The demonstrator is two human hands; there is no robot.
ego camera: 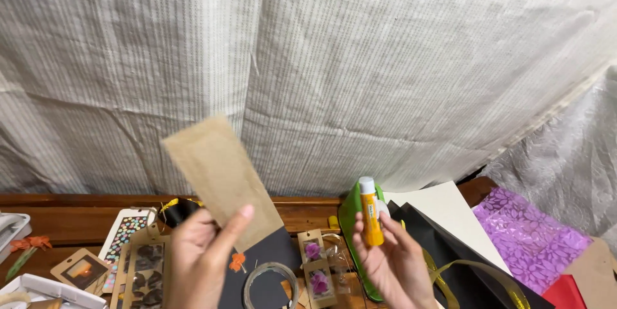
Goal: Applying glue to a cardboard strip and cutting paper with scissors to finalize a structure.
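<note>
A white woven cloth (pixel 360 58) is hanging behind everything, filling most of the view above the wooden tabletop (pixel 64 219). At the right of the tabletop, a purple flowered sheet (pixel 527 235), a cream sheet of card (pixel 450 209) and black paper (pixel 463 264) are lying overlapped.

You are holding up a strip of brown kraft card (pixel 222 177) in your left hand (pixel 199 257). It is a long, plain rectangle, tan and matte, tilting so its top end leans left, and it is standing out in front of the cloth, above the tabletop. Your thumb and fingers are pinching its lower end, so that hand is closed on the card.

Your right hand (pixel 392 261) is gripping a glue stick (pixel 370 211) upright, just right of the card and apart from it. The tube is orange-yellow with a white cap at the top; your fingers are wrapping its lower half. Behind it, a green object (pixel 353 219) is showing.

Below your hands, decorated bookmarks (pixel 135 254) are lying at the left, 1 small tag with purple flowers (pixel 315 267) is lying between your wrists, and a coil of wire (pixel 270 280) is resting on black paper.
</note>
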